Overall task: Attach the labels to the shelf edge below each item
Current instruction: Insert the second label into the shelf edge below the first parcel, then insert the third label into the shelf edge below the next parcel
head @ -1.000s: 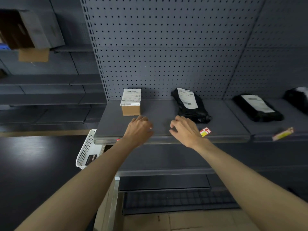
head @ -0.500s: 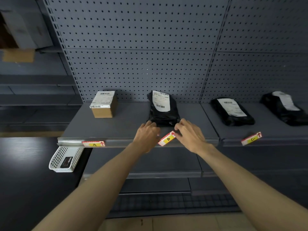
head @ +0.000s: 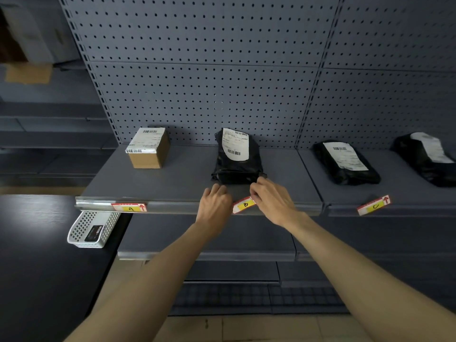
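Label B (head: 244, 205), red and white with a yellow patch, lies tilted at the shelf edge (head: 172, 207) below a black parcel bag (head: 237, 157). My left hand (head: 214, 202) pinches its left end and my right hand (head: 272, 199) pinches its right end. Label A (head: 129, 207) sits flat in the edge strip below a cardboard box (head: 148, 148). Label C (head: 373, 205) rests tilted on the neighbouring shelf's edge below a second black bag (head: 345, 162).
A third black bag (head: 427, 159) lies at the far right. A white perforated basket (head: 92, 228) holding a dark card stands on a black table (head: 37, 255) to the lower left. Pegboard backs the shelf; lower shelves run beneath.
Both hands have moved right from the area beside label A to label B and now hold its two ends. The view has shifted right and closer.
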{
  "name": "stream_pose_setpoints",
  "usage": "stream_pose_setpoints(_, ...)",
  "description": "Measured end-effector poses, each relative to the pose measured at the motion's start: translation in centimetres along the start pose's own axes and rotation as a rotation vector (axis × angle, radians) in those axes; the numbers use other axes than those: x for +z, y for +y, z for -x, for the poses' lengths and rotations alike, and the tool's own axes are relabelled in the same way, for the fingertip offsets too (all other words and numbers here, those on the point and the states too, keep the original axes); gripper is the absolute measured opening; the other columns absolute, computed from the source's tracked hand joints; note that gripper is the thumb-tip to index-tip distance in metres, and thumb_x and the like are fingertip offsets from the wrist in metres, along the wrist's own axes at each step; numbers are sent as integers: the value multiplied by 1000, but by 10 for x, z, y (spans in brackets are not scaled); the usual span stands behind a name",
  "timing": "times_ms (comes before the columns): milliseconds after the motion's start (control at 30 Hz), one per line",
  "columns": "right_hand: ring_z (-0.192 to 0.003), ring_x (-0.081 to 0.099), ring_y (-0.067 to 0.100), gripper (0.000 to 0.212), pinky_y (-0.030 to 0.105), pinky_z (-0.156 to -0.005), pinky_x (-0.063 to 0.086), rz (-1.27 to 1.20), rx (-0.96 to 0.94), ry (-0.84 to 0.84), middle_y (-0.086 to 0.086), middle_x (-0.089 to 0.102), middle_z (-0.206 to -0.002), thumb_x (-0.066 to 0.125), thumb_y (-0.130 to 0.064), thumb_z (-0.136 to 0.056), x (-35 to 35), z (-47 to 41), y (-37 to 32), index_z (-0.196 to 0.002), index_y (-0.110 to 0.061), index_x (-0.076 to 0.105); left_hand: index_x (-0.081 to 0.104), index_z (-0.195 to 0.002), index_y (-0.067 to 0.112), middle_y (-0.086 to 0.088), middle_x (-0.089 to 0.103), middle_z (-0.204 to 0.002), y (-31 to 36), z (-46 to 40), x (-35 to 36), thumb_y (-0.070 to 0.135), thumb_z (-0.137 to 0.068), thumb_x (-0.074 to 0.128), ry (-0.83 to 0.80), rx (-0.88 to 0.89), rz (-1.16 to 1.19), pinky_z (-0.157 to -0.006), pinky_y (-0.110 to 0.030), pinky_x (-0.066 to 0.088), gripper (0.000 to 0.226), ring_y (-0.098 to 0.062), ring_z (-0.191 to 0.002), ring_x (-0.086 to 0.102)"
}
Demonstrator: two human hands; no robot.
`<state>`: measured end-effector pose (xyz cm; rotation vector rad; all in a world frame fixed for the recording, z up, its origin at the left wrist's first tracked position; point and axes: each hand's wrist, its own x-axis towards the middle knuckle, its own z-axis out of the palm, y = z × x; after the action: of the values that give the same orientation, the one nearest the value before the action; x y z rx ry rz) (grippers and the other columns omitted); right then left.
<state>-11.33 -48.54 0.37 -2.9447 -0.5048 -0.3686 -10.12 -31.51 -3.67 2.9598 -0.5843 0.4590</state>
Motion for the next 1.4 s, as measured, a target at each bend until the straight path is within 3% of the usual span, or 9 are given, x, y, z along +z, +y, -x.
stream_pose_setpoints(100, -76, 51, 16, 12, 28, -63, 41, -42, 19, -9, 4, 58, -97, 54, -18, -96, 1, 3, 5, -96, -10, 64, 72, -76, 13, -6, 65, -83, 4, 1, 0, 17, -78, 73, 38, -41, 31, -69, -36, 48, 4, -26, -83, 58)
stream_pose_setpoints(233, -73, 48, 13, 14, 24, -62, 37, -93, 59, -7, 3, 57, -94, 54, -17, -96, 8, 11, 12, -95, -10, 66, 72, -90, 15, -5, 65, -94, 3, 1, 6, 19, -88, 65, 50, 35, 36, -75, -34, 47, 8, -24, -92, 56)
stream_pose_setpoints(367, -68, 48, 13, 14, 19, -59, 32, -110, 89, 9, -2, 50, -85, 56, -14, -95, 14, 15, 17, -90, -10, 68, 72, -79, 18, 1, 64, -84, 3, -1, 2, 16, -79, 74, 1, 89, -31, -69, -30, 45, 3, -20, -83, 55)
stream_pose_setpoints(600, -72, 59, 20, 15, 30, -61, 50, -61, 123, -31, 5, 61, -88, 57, -13, -94, 31, 19, 17, -85, -10, 68, 68, -59, 22, 5, 59, -68, 1, -7, -6, 9, -53, 88, -92, 147, -220, -60, -25, 42, 24, -16, -70, 54)
stream_pose_setpoints(767, -75, 62, 21, 9, 36, -66, 56, -19, 97, -35, 6, 65, -89, 60, -9, -92, 32, 17, 18, -90, -8, 68, 68, -63, 19, 2, 61, -72, 6, -9, -3, 5, -62, 82, -118, 126, -185, -60, -26, 44, 19, -17, -71, 57)
stream_pose_setpoints(867, -81, 61, 22, 20, 35, -67, 55, -56, 51, 10, 8, 65, -95, 56, -23, -95, 22, 23, 33, -100, -6, 64, 70, -88, 15, -2, 63, -91, 14, -14, -10, 18, -85, 62, -80, 108, -93, -69, -32, 48, 8, -22, -86, 59)
stream_pose_setpoints(1033, -91, 60, 24, 38, 36, -71, 52, -6, 44, 71, 7, 65, -101, 52, -41, -93, -4, 47, 90, -108, -8, 62, 64, -95, 11, -4, 63, -93, 53, -26, -24, 30, -86, 56, 1, 50, -3, -71, -38, 50, 23, -25, -90, 60)
stream_pose_setpoints(1233, -95, 57, 25, 34, 37, -78, 49, 65, 134, 64, 8, 65, -99, 55, -40, -91, -37, 91, 167, -100, -8, 65, 64, -94, 9, -7, 65, -99, 133, -48, -29, 33, -87, 55, 7, 66, 103, -78, -39, 49, 26, -27, -100, 59)
stream_pose_setpoints(1400, -98, 54, 23, 31, 36, -79, 48, 116, 211, 38, 5, 62, -103, 56, -39, -91, -67, 132, 217, -104, -12, 65, 66, -88, 8, -7, 67, -94, 200, -61, -38, 27, -86, 56, 42, 150, 129, -79, -39, 49, 21, -28, -95, 60)
